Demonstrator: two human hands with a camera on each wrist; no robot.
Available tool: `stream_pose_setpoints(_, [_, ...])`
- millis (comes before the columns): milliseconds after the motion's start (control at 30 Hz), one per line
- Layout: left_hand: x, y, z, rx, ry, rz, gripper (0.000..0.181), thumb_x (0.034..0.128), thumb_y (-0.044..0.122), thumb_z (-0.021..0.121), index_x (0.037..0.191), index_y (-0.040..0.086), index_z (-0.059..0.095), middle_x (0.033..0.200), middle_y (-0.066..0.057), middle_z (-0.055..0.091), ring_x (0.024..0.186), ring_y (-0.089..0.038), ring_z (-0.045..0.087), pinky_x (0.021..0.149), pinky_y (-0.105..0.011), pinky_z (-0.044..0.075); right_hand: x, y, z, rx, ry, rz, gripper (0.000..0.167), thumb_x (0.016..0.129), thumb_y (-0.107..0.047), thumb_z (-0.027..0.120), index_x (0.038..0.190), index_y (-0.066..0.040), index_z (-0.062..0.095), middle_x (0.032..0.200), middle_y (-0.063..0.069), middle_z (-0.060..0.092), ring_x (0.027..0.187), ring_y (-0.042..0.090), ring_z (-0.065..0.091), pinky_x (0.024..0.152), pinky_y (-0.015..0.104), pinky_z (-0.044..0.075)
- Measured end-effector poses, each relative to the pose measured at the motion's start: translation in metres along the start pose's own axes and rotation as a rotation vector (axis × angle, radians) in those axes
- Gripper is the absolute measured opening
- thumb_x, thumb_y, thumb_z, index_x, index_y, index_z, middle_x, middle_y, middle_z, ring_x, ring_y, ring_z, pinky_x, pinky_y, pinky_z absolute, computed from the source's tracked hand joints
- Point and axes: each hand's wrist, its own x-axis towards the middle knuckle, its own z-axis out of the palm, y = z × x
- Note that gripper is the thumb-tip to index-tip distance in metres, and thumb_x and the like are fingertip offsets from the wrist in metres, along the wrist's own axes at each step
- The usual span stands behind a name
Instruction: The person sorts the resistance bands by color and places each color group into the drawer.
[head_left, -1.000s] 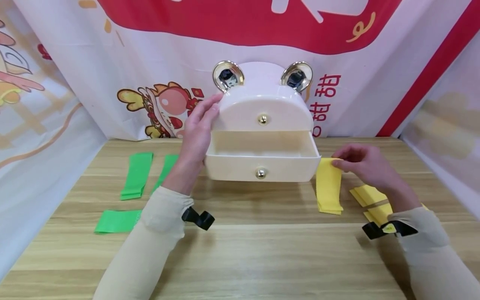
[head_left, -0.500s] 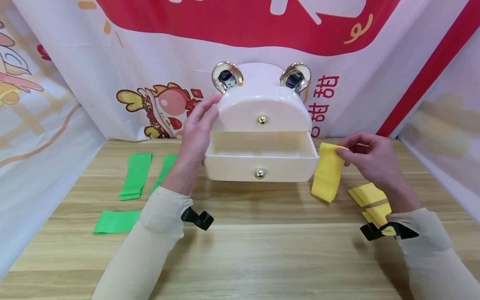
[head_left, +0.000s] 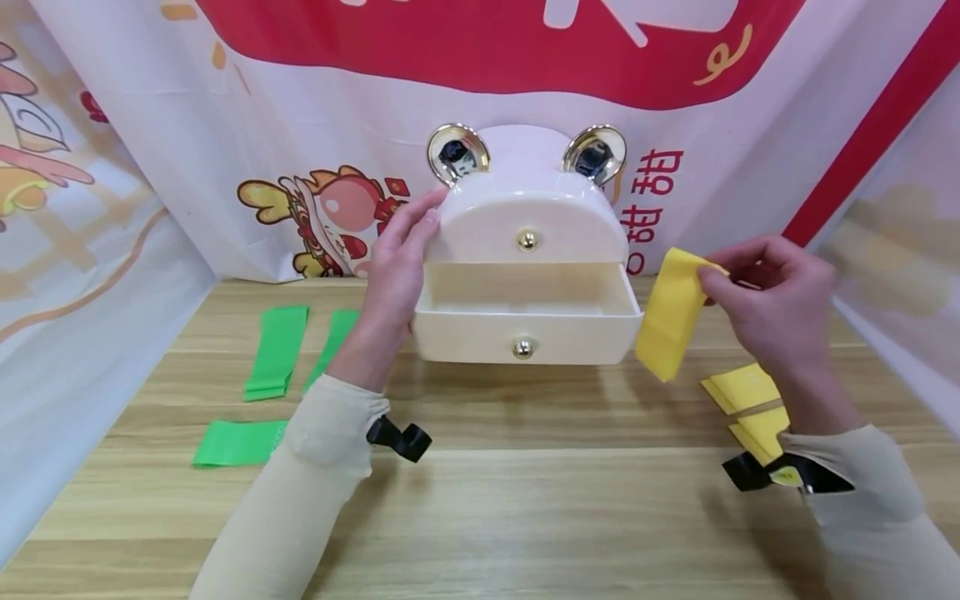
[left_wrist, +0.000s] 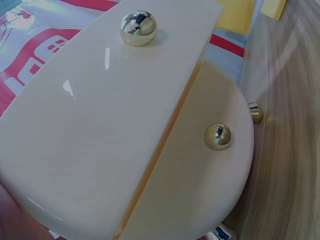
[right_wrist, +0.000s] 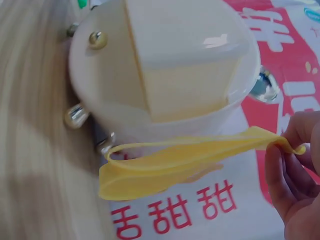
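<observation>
Pinched near one end between thumb and fingers of the right hand (head_left: 783, 292): a folded yellow strip of soft, cloth-like material (head_left: 670, 321), slanting down just beside, and outside, an open cream plastic drawer with a gold knob (head_left: 577, 340). Gripped by the end only — probably to let the remainder hang free, loosely looped in the right wrist view.

Laid against the left side of a glossy cream-white plastic box with a domed top (head_left: 525, 212): the left hand (head_left: 397, 267), fingers extended and not curled round anything, apparently for steadying. Pulled out toward the person: the drawer, presumably for access from above.

Flat on the wood-grain counter (head_left: 525, 508): at least two folded yellow strips (head_left: 742, 387) at right, partly under the right wrist, and three folded green strips (head_left: 276, 354) at left — apparently grouped by colour. Behind: a white cloth backdrop with red print (head_left: 390, 117).
</observation>
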Motion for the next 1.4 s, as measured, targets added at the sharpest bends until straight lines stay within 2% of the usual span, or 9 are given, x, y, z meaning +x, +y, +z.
stream_pose_setpoints(167, [0.000,0.000,0.000,0.011,0.008,0.013,0.034,0.1107,0.035,0.055,0.143,0.033,0.065,0.154,0.016,0.057,0.135,-0.013,0.055,0.116,-0.041,0.045,0.003,-0.031,0.000,0.097,0.108,-0.020,0.015,0.091,-0.007,0.080,0.106,-0.008,0.078,0.097,-0.007,0.077,0.077,0.010,0.071,0.071,0.013,0.059])
stream_pose_setpoints(400, [0.001,-0.001,-0.001,0.007,0.008,0.002,0.034,0.1106,0.036,0.055,0.143,0.034,0.065,0.152,0.015,0.058,0.133,-0.013,0.056,0.114,-0.041,0.046,0.013,-0.062,-0.001,0.255,0.182,-0.075,0.011,0.087,-0.001,0.081,0.097,-0.002,0.078,0.092,0.000,0.079,0.070,0.012,0.071,0.066,0.014,0.058])
stream_pose_setpoints(600, [0.001,-0.002,-0.002,0.009,0.009,0.018,0.034,0.1110,0.035,0.054,0.143,0.033,0.065,0.152,0.014,0.058,0.132,-0.013,0.056,0.114,-0.040,0.046,0.017,-0.085,0.000,0.244,0.205,-0.077,0.012,0.088,-0.005,0.082,0.099,-0.004,0.078,0.097,0.001,0.079,0.072,0.012,0.073,0.055,0.014,0.052])
stream_pose_setpoints(767, [0.000,-0.001,-0.002,0.000,0.001,0.014,0.034,0.1113,0.035,0.054,0.143,0.033,0.065,0.153,0.013,0.058,0.132,-0.013,0.056,0.114,-0.039,0.046,0.020,-0.102,0.004,0.232,0.229,-0.125,0.015,0.088,-0.008,0.083,0.102,-0.003,0.078,0.104,0.003,0.079,0.078,0.013,0.076,0.065,0.015,0.057])
stream_pose_setpoints(867, [0.000,-0.001,-0.001,-0.010,0.000,0.013,0.033,0.1110,0.034,0.054,0.143,0.033,0.065,0.151,0.012,0.059,0.131,-0.014,0.056,0.113,-0.040,0.047,0.022,-0.109,0.008,0.301,0.231,-0.166,0.016,0.087,-0.007,0.084,0.101,-0.001,0.078,0.103,0.006,0.078,0.079,0.016,0.077,0.073,0.017,0.061])
stream_pose_setpoints(967, [0.000,-0.001,-0.001,-0.009,0.004,0.015,0.033,0.1109,0.034,0.055,0.142,0.033,0.065,0.150,0.012,0.059,0.130,-0.014,0.057,0.111,-0.040,0.048,0.022,-0.115,0.014,0.440,0.215,-0.201,0.015,0.084,-0.003,0.085,0.096,0.002,0.077,0.098,0.012,0.077,0.074,0.020,0.075,0.074,0.020,0.062])
stream_pose_setpoints(1067, [0.000,-0.001,-0.001,-0.007,0.008,0.015,0.034,0.1108,0.034,0.055,0.143,0.033,0.065,0.149,0.011,0.060,0.129,-0.014,0.057,0.110,-0.040,0.048,0.019,-0.121,0.024,0.512,0.203,-0.206,0.013,0.083,-0.001,0.083,0.094,0.004,0.077,0.094,0.013,0.077,0.072,0.022,0.075,0.073,0.022,0.063])
stream_pose_setpoints(1300, [0.001,-0.001,0.000,-0.012,0.016,0.010,0.033,0.1106,0.034,0.055,0.141,0.033,0.066,0.149,0.011,0.060,0.129,-0.014,0.057,0.111,-0.038,0.047,0.006,-0.122,0.046,0.516,0.182,-0.182,0.007,0.086,0.000,0.078,0.092,0.003,0.076,0.089,0.008,0.075,0.073,0.020,0.075,0.073,0.021,0.063])
stream_pose_setpoints(1400, [0.000,-0.002,0.001,-0.013,0.006,0.014,0.033,0.1109,0.034,0.054,0.141,0.033,0.066,0.149,0.012,0.060,0.128,-0.014,0.057,0.110,-0.039,0.047,0.001,-0.117,0.051,0.430,0.193,-0.179,0.010,0.087,-0.003,0.078,0.095,0.003,0.075,0.092,0.003,0.076,0.078,0.017,0.076,0.076,0.020,0.062])
